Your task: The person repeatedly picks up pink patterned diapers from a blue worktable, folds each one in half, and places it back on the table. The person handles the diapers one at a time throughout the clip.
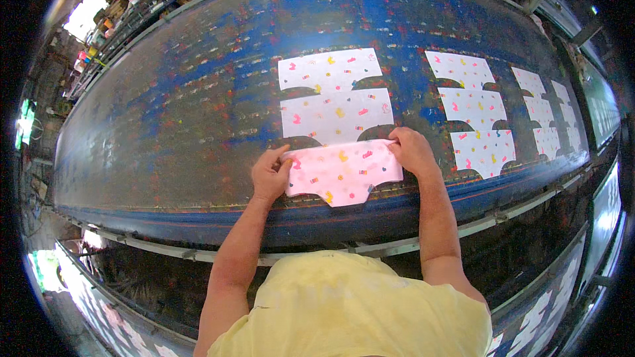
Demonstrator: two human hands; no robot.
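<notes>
A pink cut fabric piece (340, 175) with small coloured prints lies at the near side of the long table. Its upper left corner is pinched by my left hand (270, 173), fingers closed. My right hand (413, 152) grips the upper right corner in the same way. Just beyond it, its tip meeting the pink piece's top edge, is a white printed fabric piece (337, 116). A second white piece (331, 69) of the same shape lies farther back, in line with it.
The long table (172, 112) has a dark surface with blue areas and specks of paint. To the right, more columns of printed pieces (473, 106) lie on it. A rail (390, 248) runs along the near edge. Clutter (132, 10) stands at the far left.
</notes>
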